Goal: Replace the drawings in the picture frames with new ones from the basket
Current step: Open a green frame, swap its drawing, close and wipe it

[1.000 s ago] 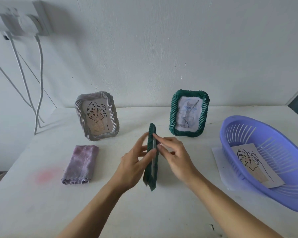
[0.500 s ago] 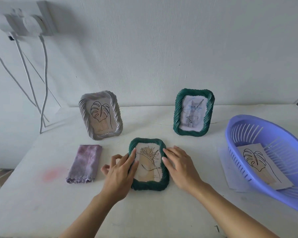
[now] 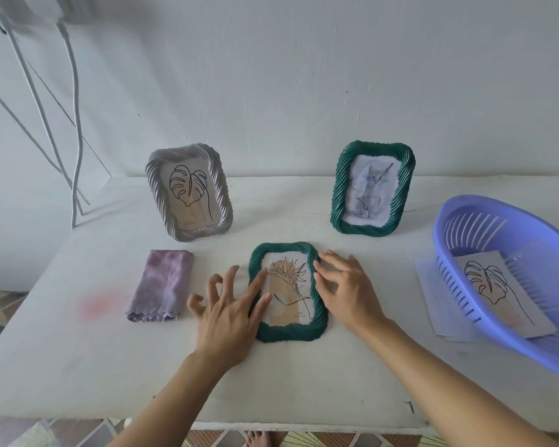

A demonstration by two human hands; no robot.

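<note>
The flat green frame [image 3: 289, 332], which I was holding up on its edge a second ago, now lies face up on the table [image 3: 304, 382], and my hands are loosening off it. My left hand [image 3: 228, 312] has its fingers spread. The forefinger lies along the frame's left border and the thumb reaches over onto the flower drawing [image 3: 291, 275]. My right hand [image 3: 347, 287] touches the right border with straight fingertips. Neither grip is clenched on anything. Both are released and, I judge, only steady the frame so it settles flat with its picture showing.

The purple basket [image 3: 438, 235] sits well to the right of that frame, partly on a loose sheet [image 3: 428, 295]. One leaf drawing [image 3: 491, 291] is left inside, on my right hand's side for the next swap. Behind the flat frame to the right stands the other green frame [image 3: 339, 195]. It holds a pale, cat-like drawing, which I take to be the one still to change. Behind the flat frame to the left stands the grey frame [image 3: 155, 188] with a leaf drawing. The folded purple cloth [image 3: 163, 285] lies left of the flat frame, just beyond my left hand.
</note>
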